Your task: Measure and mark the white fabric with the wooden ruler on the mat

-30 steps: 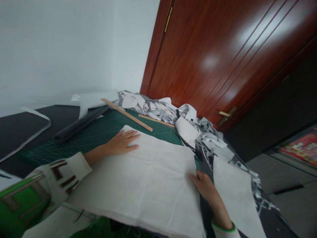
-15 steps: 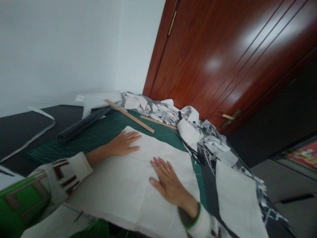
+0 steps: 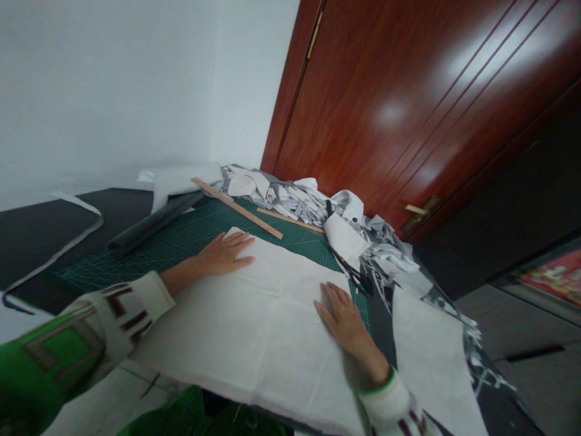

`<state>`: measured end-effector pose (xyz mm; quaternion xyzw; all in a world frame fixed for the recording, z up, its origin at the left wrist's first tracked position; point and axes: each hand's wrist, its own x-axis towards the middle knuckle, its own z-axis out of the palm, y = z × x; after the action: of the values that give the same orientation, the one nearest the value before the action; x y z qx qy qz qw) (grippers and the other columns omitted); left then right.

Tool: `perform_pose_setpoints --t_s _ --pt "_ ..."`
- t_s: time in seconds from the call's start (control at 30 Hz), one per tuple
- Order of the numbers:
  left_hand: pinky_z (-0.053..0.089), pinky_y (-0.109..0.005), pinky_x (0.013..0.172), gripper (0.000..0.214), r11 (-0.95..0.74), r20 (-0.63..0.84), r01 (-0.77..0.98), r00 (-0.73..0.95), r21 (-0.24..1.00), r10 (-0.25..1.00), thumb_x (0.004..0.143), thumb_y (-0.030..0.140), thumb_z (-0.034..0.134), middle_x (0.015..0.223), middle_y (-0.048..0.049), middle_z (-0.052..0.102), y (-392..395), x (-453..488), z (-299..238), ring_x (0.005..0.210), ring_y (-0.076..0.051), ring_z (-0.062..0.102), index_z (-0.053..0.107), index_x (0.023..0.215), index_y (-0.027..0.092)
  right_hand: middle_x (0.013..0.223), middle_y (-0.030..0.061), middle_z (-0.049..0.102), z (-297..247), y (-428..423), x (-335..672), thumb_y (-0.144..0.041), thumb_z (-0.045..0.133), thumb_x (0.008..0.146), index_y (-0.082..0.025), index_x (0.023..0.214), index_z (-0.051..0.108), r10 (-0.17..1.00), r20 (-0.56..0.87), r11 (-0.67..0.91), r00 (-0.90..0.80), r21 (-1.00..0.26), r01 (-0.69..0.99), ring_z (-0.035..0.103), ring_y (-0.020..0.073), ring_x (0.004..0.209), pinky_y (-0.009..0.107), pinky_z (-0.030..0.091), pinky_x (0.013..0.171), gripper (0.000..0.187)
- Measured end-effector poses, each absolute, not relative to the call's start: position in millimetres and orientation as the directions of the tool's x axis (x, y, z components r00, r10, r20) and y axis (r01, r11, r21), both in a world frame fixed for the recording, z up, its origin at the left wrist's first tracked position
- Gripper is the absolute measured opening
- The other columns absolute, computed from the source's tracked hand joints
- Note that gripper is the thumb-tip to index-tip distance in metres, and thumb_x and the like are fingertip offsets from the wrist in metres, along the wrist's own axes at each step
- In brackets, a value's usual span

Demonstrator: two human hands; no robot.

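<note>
A large piece of white fabric [image 3: 263, 321] lies spread over a green cutting mat [image 3: 181, 227], its near edge reaching the table's front. My left hand [image 3: 226, 254] rests flat on the fabric's far left corner, fingers stretched out. On the right part of the same cloth lies my right hand [image 3: 347, 321], palm down, with its fingers extended near the right edge. Neither hand grips anything. Just beyond the right hand, black-handled scissors [image 3: 361, 281] lie partly under a white scrap.
Two wooden rulers, one nearer [image 3: 245, 212] and one farther [image 3: 290, 219], lie past the fabric. A heap of grey and white scraps [image 3: 295, 200] lines the back. Another white piece [image 3: 426, 345] lies at right, a dark roll [image 3: 152, 227] at left. A brown door [image 3: 363, 109] stands behind.
My right hand has slid across the fabric to the right, toward its edge. My left hand stays at the far left corner. The view has shifted slightly.
</note>
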<state>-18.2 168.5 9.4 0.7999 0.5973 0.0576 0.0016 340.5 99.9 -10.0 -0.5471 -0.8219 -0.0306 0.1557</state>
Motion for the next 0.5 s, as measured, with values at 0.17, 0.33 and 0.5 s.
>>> perform_pose_setpoints --t_s 0.17,0.33,0.5 --pt "0.015 -0.049 0.118 0.067 -0.275 0.083 0.958 0.269 0.075 0.959 0.097 0.053 0.037 0.159 -0.0082 0.026 168.7 -17.8 11.3 0.148 -0.026 0.021 0.028 0.154 0.018 0.12 0.0265 0.061 -2.7 94.7 356.6 -0.05 0.051 0.091 -0.003 0.123 0.056 0.966 0.256 0.057 -0.037 -0.071 0.996 0.058 0.0375 0.115 0.048 0.048 0.096 0.057" --pt "0.005 -0.052 0.118 0.063 -0.278 0.122 0.959 0.269 0.063 0.956 0.097 0.047 0.04 0.159 -0.0118 0.027 162.4 -10.9 13.6 0.148 -0.027 0.021 0.033 0.151 0.016 0.102 0.026 0.067 -0.2 93.1 368.0 -0.056 0.054 0.083 -0.004 0.11 0.059 0.975 0.13 -0.149 0.182 -0.228 0.962 0.066 0.0384 0.101 0.046 0.05 0.087 0.059" --pt "0.009 -0.052 0.118 0.081 -0.543 0.065 0.825 0.54 0.155 0.839 0.092 0.059 0.047 0.161 -0.016 0.017 142.2 9.8 16.8 0.149 -0.028 0.014 0.023 0.154 0.014 0.068 0.0109 0.069 4.4 104.9 371.0 -0.038 0.06 0.075 -0.018 0.073 0.062 0.989 0.049 -0.104 0.137 -0.417 0.903 0.068 0.0306 0.071 0.038 0.05 0.064 0.021"
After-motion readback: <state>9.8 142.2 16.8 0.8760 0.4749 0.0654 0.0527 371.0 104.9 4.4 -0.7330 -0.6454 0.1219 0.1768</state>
